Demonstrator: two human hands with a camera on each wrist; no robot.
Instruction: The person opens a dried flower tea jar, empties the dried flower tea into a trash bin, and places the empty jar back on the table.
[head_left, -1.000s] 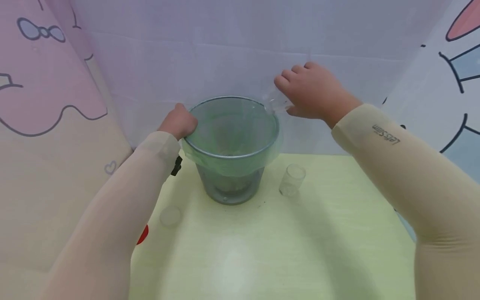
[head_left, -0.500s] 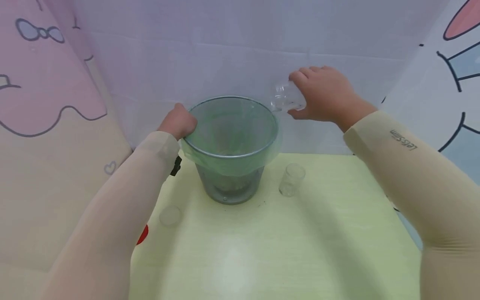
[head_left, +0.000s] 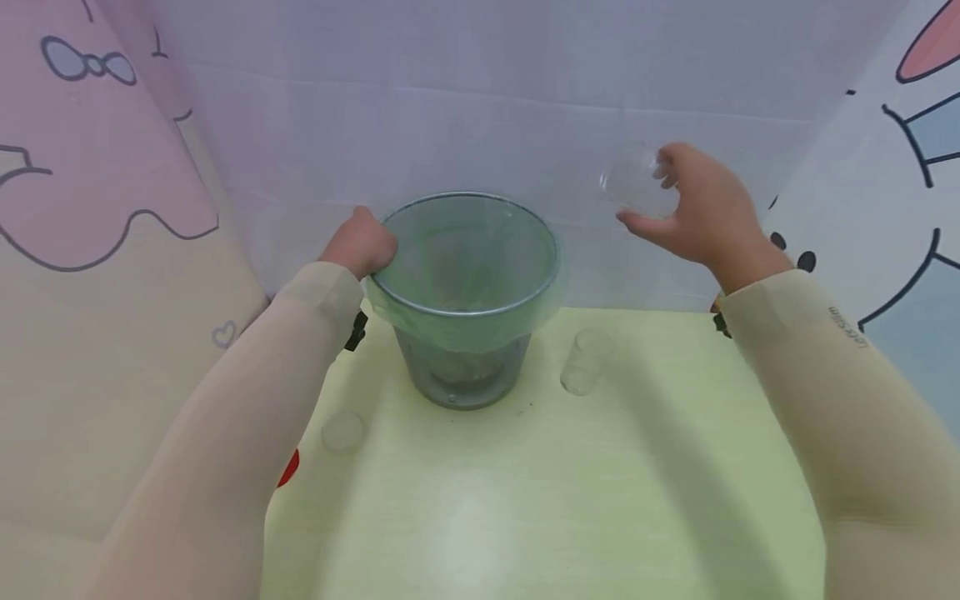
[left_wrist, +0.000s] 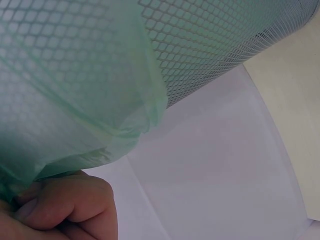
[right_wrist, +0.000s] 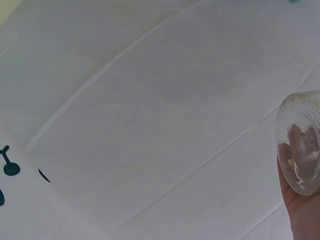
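A grey mesh wastebasket (head_left: 450, 379) lined with a green plastic bag (head_left: 465, 329) stands near the back of the table. My left hand (head_left: 360, 243) grips the bag at the basket's left rim; in the left wrist view its curled fingers (left_wrist: 75, 200) bunch the green plastic against the mesh. A clear glass jar (head_left: 633, 179) is in my right hand (head_left: 701, 204), raised to the right of the basket and above its rim. Through the jar's glass (right_wrist: 302, 145) in the right wrist view, the fingers show behind it, and small specks cling near its edge.
Another clear glass jar (head_left: 585, 362) stands on the table (head_left: 480, 500) right of the basket. To the left lies a round clear disc (head_left: 342, 432), with a red object (head_left: 288, 468) partly hidden by the left sleeve. Patterned curtains enclose the back and sides.
My right hand has swung right, away from the basket's rim, taking the jar from a sideways tilt by the rim to farther off. The left hand stays put.
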